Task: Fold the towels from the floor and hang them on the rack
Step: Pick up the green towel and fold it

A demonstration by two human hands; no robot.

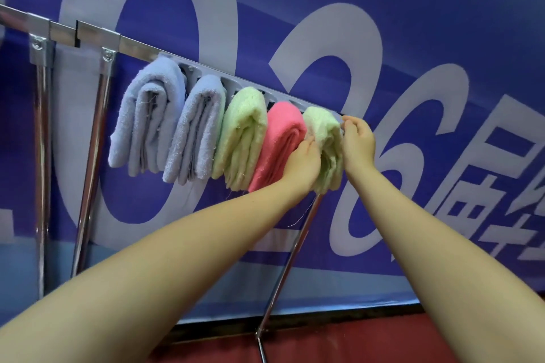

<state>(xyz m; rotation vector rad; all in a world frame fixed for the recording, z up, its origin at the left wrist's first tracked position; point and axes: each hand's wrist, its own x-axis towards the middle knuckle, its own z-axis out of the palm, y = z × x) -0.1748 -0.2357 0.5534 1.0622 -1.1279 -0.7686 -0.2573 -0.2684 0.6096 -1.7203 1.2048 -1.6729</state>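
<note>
We had the left hand and right hand pinching either side of the end green towel, folded over the rack. Leftward from our left hand hung the pink towel, another green towel, and two lavender towels.

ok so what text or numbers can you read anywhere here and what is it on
"026" in big pale digits on the blue banner behind the rack; the first digit is cut off at the left edge.
Pale Chinese characters at the banner's right edge: cropped, not readable.
Towels and rack: no lettering visible.
</note>
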